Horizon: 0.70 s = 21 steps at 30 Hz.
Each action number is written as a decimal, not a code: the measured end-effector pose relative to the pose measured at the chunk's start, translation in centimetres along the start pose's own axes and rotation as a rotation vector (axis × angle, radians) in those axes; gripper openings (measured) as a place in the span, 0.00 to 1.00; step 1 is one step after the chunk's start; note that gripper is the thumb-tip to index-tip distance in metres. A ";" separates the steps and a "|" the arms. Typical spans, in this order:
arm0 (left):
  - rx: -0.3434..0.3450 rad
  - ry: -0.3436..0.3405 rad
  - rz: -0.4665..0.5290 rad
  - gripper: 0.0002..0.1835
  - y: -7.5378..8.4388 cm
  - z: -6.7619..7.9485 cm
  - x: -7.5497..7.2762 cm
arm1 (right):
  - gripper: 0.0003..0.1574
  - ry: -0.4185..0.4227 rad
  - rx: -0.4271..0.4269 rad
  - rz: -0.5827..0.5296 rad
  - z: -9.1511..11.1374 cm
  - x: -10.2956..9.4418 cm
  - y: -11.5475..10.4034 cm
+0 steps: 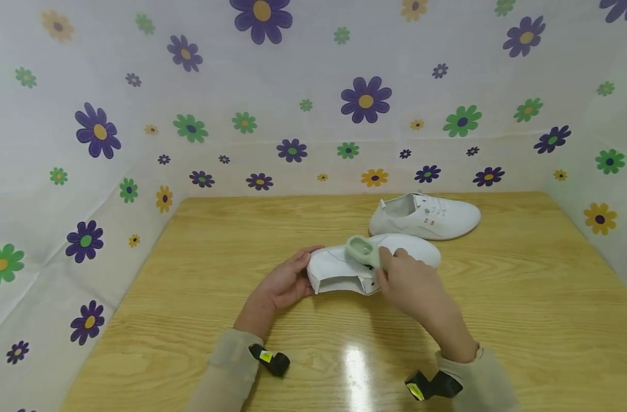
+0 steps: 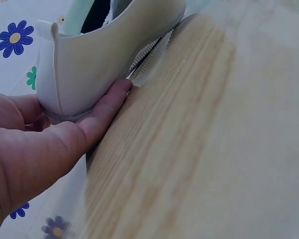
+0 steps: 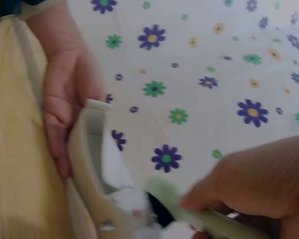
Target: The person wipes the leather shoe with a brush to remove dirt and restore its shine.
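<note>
My left hand (image 1: 286,284) grips the heel of a white shoe (image 1: 328,266), which is tilted so that its opening faces me. In the left wrist view, the fingers (image 2: 107,107) lie along the heel near the sole. A light green brush (image 1: 361,250) is held by its handle in my right hand (image 1: 411,284), over the shoe's upper near the lace holes. Dark bristles under the brush head show, blurred, in the right wrist view beside the shoe's opening (image 3: 92,164). Some right-hand fingers are hidden there.
A second white shoe (image 1: 455,218) with laces and small red letters stands upright behind the held one, toe to the right. Both are at a wooden table (image 1: 200,252). A flower-patterned white sheet (image 1: 303,68) rises behind the table and along its sides.
</note>
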<state>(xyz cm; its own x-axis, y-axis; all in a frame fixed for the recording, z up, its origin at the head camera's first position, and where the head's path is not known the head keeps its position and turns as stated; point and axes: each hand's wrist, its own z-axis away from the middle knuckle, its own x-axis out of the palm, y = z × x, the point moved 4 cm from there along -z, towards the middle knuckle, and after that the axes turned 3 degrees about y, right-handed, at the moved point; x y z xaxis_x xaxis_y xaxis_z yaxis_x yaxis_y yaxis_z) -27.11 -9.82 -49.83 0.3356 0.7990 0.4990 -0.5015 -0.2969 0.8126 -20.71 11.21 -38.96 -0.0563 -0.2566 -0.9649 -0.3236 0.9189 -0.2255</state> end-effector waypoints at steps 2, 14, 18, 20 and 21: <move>0.003 0.010 0.000 0.26 0.0 0.1 -0.1 | 0.25 0.035 -0.002 -0.002 -0.2 0.8 -0.4; 0.013 0.034 -0.020 0.25 0.0 0.3 -0.3 | 0.25 -0.060 -0.072 0.030 0.4 1.5 -1.9; 0.005 0.020 -0.049 0.25 0.0 0.3 -0.3 | 0.26 0.008 -0.055 0.167 0.4 0.6 0.0; 0.004 0.009 -0.061 0.25 -0.1 0.3 -0.2 | 0.28 0.058 -0.072 0.199 0.3 0.6 0.6; 0.004 0.006 -0.066 0.25 -0.1 0.3 -0.2 | 0.28 0.078 -0.083 0.212 0.1 0.7 0.8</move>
<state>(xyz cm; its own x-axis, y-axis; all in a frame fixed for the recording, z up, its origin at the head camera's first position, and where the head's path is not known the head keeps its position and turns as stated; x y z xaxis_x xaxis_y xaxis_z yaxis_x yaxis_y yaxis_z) -26.87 -10.13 -49.90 0.3627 0.8200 0.4428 -0.4753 -0.2459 0.8447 -20.89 11.79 -39.83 -0.2034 -0.0861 -0.9753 -0.3734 0.9277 -0.0040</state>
